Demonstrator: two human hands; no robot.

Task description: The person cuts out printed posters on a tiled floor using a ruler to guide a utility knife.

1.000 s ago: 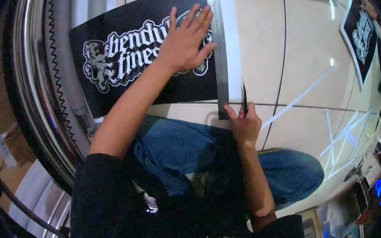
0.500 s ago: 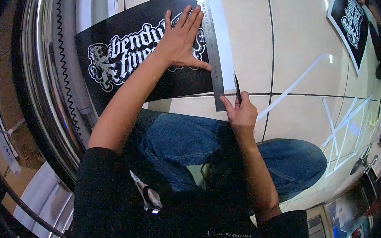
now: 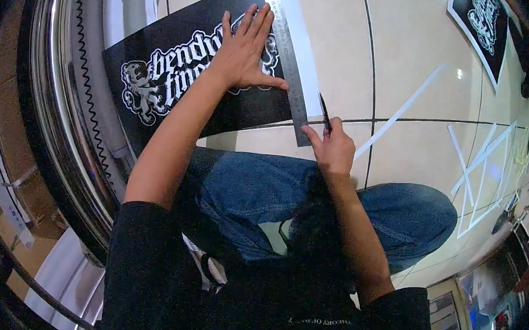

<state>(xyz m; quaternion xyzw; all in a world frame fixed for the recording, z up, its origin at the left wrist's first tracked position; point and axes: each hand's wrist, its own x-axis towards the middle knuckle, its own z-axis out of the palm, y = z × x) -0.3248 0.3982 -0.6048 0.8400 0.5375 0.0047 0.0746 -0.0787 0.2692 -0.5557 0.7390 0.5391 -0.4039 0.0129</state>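
Observation:
A black printed sheet (image 3: 218, 120) with white gothic lettering and lion figures lies on the tiled floor. Along its right edge rests a steel ruler (image 3: 292, 67), and a white margin strip (image 3: 305, 55) shows beyond it. My left hand (image 3: 242, 56) is spread flat on the print, fingers apart, its thumb touching the ruler. My right hand (image 3: 332, 149) is closed around a slim dark utility knife (image 3: 325, 117), whose tip points away from me, beside the strip's lower right corner. The right thumb presses on the near end of the ruler. Most of the knife's handle is hidden in my fingers.
Several white offcut strips (image 3: 475, 168) lie on the floor at the right, one long strip (image 3: 401, 114) nearer my hand. Another black print (image 3: 482, 36) is at the upper right. A machine with a metal roller (image 3: 43, 70) stands along the left. My bent knees are close below the print.
The whole view has shifted slightly, so things appear a little higher and further left. Both hands keep about the same places on the print and ruler.

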